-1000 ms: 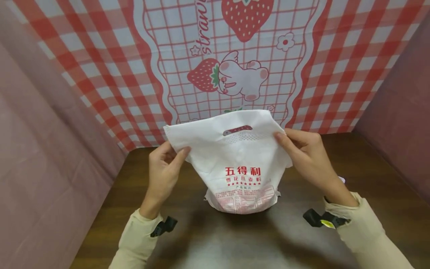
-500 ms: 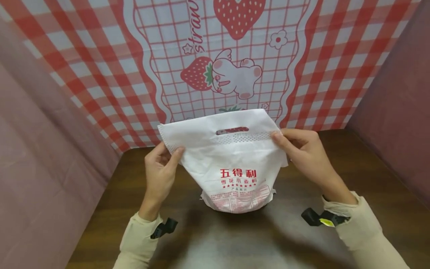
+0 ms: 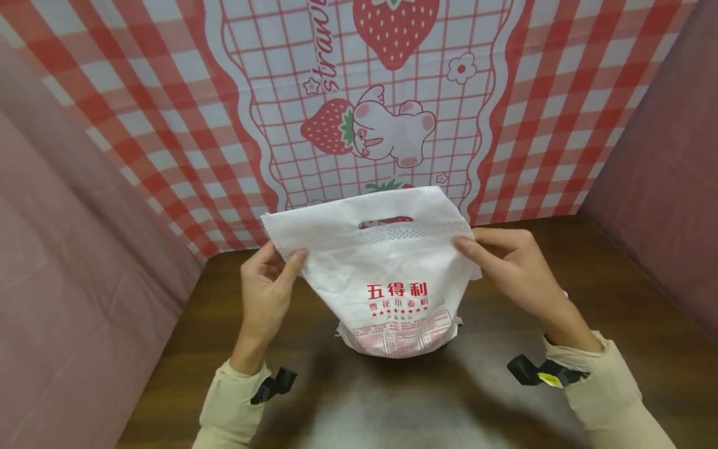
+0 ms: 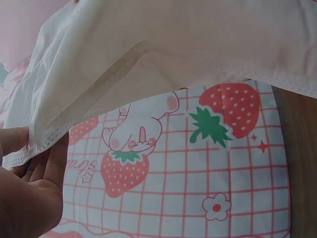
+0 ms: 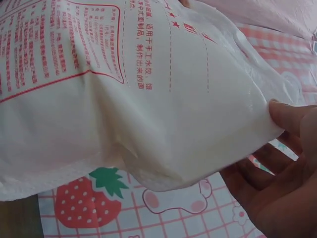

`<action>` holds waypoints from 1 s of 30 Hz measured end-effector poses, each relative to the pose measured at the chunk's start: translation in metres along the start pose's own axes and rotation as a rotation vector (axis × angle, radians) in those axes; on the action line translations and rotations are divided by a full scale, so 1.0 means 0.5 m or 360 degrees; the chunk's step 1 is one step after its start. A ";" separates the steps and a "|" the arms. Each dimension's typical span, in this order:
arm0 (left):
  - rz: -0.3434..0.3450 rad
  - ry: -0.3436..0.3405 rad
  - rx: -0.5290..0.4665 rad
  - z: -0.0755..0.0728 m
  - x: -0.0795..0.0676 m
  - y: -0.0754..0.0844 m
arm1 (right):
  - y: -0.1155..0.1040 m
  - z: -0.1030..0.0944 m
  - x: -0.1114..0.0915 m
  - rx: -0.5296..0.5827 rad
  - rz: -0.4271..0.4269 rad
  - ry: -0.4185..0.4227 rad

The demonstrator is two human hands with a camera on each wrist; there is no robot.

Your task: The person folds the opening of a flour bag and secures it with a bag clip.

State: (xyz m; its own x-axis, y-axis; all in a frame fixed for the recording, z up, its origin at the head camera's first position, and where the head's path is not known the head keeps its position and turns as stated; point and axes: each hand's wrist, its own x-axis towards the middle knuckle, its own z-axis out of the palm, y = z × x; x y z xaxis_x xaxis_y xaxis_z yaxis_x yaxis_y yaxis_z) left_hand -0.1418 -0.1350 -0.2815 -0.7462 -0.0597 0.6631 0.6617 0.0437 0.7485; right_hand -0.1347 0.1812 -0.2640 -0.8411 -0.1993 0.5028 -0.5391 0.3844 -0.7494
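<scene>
Between my two hands stands a white fabric flour bag point(image 3: 387, 268) with red printed characters and a cut-out handle slot near its top. My left hand point(image 3: 266, 296) pinches the bag's upper left edge, thumb in front and fingers behind. On the opposite side, my right hand point(image 3: 513, 268) pinches the upper right edge in the same way. The top is spread wide and the lower part bulges above the table. In the left wrist view the bag's side seam point(image 4: 52, 139) lies between thumb and fingers. Small print covers the bag's face point(image 5: 163, 99) in the right wrist view.
A dark brown wooden table point(image 3: 359, 405) lies below. Behind it hangs a red-and-white checked cloth point(image 3: 561, 125) with strawberry and rabbit drawings. Pink curtains point(image 3: 73, 249) close in both sides. A small pale object point(image 3: 564, 293) peeks out beside the right wrist, mostly hidden.
The bag's top has been pulled flatter, so the dotted band under the slot shows more fully. Both hands keep their hold; the right hand has dropped slightly. The head view has shifted a little.
</scene>
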 end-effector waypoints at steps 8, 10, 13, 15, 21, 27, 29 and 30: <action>-0.0018 -0.0030 0.0006 0.005 -0.003 0.002 | 0.006 0.007 -0.001 -0.0025 -0.0080 0.0159; -0.0012 -0.0059 -0.0012 0.008 -0.002 0.005 | 0.006 0.005 -0.001 -0.0031 -0.0076 0.0167; 0.0021 -0.0082 -0.0013 0.010 0.001 0.013 | 0.010 0.001 -0.001 -0.0033 -0.0077 0.0148; 0.0045 -0.0088 -0.0003 0.011 0.002 0.019 | 0.017 -0.001 0.000 -0.0019 -0.0065 0.0128; 0.0159 0.0011 0.0174 0.008 -0.007 0.049 | 0.054 0.000 0.002 0.0000 -0.0038 0.0061; 0.0714 0.0335 0.0783 0.024 -0.012 0.089 | 0.054 0.004 0.001 -0.0026 -0.0046 0.0067; 0.0913 0.0409 0.0916 0.035 -0.015 0.098 | 0.054 0.003 0.002 -0.0030 -0.0054 0.0067; 0.0984 0.0410 0.0963 0.039 -0.017 0.102 | 0.052 0.003 0.002 -0.0024 -0.0056 0.0064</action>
State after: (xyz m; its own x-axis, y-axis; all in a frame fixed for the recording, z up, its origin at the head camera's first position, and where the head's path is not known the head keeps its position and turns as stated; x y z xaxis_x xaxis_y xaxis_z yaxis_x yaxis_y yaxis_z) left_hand -0.1031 -0.1126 -0.2488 -0.1824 -0.0696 0.9808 0.7331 0.6551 0.1828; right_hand -0.1498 0.1898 -0.2834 -0.8190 -0.1764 0.5460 -0.5673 0.3916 -0.7244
